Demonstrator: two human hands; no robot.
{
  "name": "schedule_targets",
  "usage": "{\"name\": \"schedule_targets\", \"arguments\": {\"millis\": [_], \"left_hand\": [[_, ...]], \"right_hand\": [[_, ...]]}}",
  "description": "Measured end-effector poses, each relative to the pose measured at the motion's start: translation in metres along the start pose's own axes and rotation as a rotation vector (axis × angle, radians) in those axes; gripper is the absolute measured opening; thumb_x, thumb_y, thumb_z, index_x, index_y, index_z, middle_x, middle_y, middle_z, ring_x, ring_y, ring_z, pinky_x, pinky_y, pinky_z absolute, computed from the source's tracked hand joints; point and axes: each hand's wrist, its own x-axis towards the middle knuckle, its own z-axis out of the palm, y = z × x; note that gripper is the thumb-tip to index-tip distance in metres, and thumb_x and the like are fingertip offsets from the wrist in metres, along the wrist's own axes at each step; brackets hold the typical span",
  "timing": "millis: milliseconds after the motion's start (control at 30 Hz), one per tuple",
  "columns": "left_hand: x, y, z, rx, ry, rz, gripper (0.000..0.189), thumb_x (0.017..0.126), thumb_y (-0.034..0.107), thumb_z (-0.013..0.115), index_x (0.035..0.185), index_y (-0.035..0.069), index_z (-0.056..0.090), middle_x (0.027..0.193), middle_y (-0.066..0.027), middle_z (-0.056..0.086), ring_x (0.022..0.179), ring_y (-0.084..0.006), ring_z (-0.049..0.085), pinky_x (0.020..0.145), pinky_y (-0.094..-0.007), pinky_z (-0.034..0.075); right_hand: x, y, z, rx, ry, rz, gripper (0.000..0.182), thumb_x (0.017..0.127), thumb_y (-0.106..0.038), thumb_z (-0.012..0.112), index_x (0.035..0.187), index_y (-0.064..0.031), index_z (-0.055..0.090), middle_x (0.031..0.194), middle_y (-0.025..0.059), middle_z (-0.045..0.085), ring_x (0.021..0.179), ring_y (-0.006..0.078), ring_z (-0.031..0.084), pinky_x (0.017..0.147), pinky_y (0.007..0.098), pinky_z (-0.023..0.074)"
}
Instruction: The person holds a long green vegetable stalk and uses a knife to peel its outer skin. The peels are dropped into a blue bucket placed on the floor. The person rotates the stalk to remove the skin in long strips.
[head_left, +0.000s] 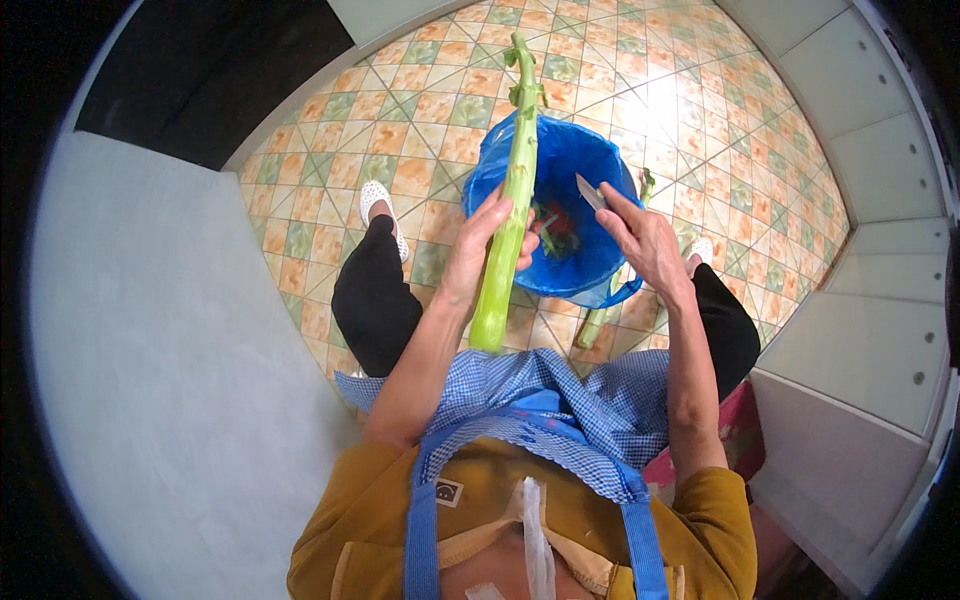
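A long pale-green vegetable stalk (522, 161), apparently celtuce, is gripped around its middle by my left hand (476, 240). Its near end is smooth and bright green, while small leaf stubs stick out at the far end. My right hand (654, 244) holds a small knife (590, 193), its blade pointing up and left and its handle hidden in the fingers. Beneath both hands stands a bin lined with a blue plastic bag (600, 154). Green and reddish scraps (559, 234) lie at its bottom. The blade is apart from the stalk.
Another stalk (594, 327) lies on the tiled floor (435, 97) beside the bin, partly hidden by it. Pale drawer fronts (881, 322) line the right side. A plain light-grey surface (172, 322) fills the left. My white shoes (377, 202) are on either side of the bin.
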Motion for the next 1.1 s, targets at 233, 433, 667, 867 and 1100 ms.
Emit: {"name": "schedule_targets", "arguments": {"millis": [233, 433, 667, 867, 1100], "left_hand": [[0.007, -0.002, -0.003, 0.058, -0.044, 0.05, 0.044, 0.099, 0.033, 0.035, 0.135, 0.009, 0.036, 0.094, -0.0046, 0.055, 0.065, -0.0111, 0.048, 0.051, -0.0219, 0.04], [0.012, -0.007, -0.004, 0.109, -0.061, 0.056, 0.045, 0.098, 0.03, 0.036, 0.139, 0.01, 0.037, 0.095, -0.003, 0.054, 0.073, -0.012, 0.054, 0.066, -0.022, 0.045], [0.007, -0.003, 0.009, 0.205, 0.089, 0.004, 0.045, 0.099, 0.03, 0.033, 0.14, 0.011, 0.033, 0.087, -0.0022, 0.052, 0.065, -0.0105, 0.048, 0.055, -0.0229, 0.041], [0.01, -0.012, 0.003, 0.031, -0.059, 0.009, 0.048, 0.099, 0.03, 0.035, 0.142, 0.011, 0.028, 0.081, -0.0035, 0.045, 0.062, -0.0122, 0.046, 0.052, -0.0225, 0.037], [0.004, -0.003, 0.006, 0.101, -0.018, 0.024, 0.048, 0.098, 0.027, 0.04, 0.141, 0.009, 0.029, 0.089, -0.0054, 0.046, 0.063, -0.012, 0.047, 0.052, -0.0221, 0.038]], "right_hand": [[-0.019, -0.032, 0.018, 0.369, -0.084, -0.298, 0.062, 0.086, -0.026, 0.063, 0.14, -0.0116, 0.036, 0.073, 0.013, 0.061, 0.061, 0.021, 0.059, 0.058, 0.0309, 0.046], [-0.025, -0.046, 0.026, 0.22, -0.167, -0.373, 0.072, 0.083, -0.03, 0.065, 0.143, -0.0135, 0.029, 0.075, 0.0127, 0.063, 0.059, 0.0293, 0.061, 0.056, 0.0348, 0.0482], [-0.013, -0.025, 0.039, 0.282, -0.048, -0.465, 0.055, 0.084, -0.026, 0.063, 0.135, -0.0161, 0.044, 0.09, 0.015, 0.066, 0.068, 0.029, 0.065, 0.061, 0.0337, 0.0507], [0.002, -0.013, 0.054, 0.476, 0.139, -0.416, 0.042, 0.087, -0.012, 0.06, 0.128, -0.0134, 0.053, 0.106, 0.0134, 0.066, 0.079, 0.0183, 0.067, 0.069, 0.0279, 0.0514], [0.007, 0.004, 0.019, 0.476, 0.145, -0.021, 0.044, 0.09, -0.021, 0.059, 0.132, -0.0122, 0.049, 0.08, 0.0048, 0.064, 0.067, 0.0087, 0.053, 0.064, 0.0225, 0.0446]]}}
